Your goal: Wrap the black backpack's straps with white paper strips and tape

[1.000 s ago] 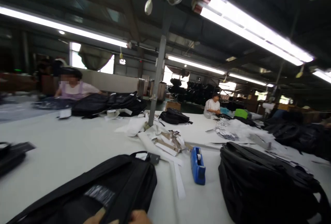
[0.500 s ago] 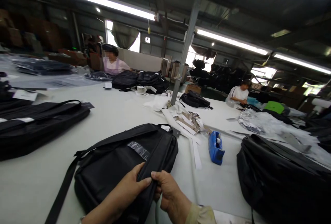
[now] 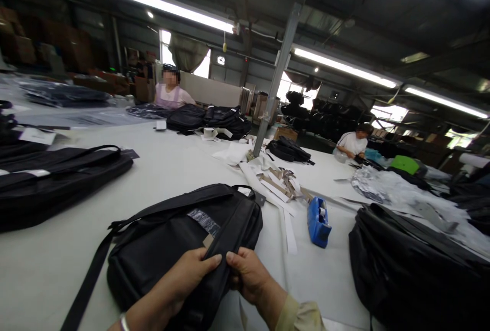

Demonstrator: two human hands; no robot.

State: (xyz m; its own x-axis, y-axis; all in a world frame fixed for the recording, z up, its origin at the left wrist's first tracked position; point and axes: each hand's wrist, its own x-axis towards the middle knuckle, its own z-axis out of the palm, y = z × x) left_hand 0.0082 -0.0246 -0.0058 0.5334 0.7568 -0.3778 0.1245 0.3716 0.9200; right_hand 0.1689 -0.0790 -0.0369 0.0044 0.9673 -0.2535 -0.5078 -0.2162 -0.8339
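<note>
Fingers of the bare left hand and bare right hand pinch a long black padded shoulder strap, thumbs on its upper face and nearly meeting. Beneath them, a black soft-fabric backpack lies on the white worktop; its contents are hidden. Just beyond the left fingertips a small tan square piece shows against it, with a shiny grey patterned strip a little farther out. To the right of the right fingers and farther off stands a blue plastic tape dispenser with a pale roll in it; past that sits a bulging black bag, whose inside cannot be seen. Well left of the left fingers lies another black backpack. Straight ahead of both are heaped white and brown paper scraps; far ahead and left, clear plastic wrapping encloses something dark and flat.
</note>
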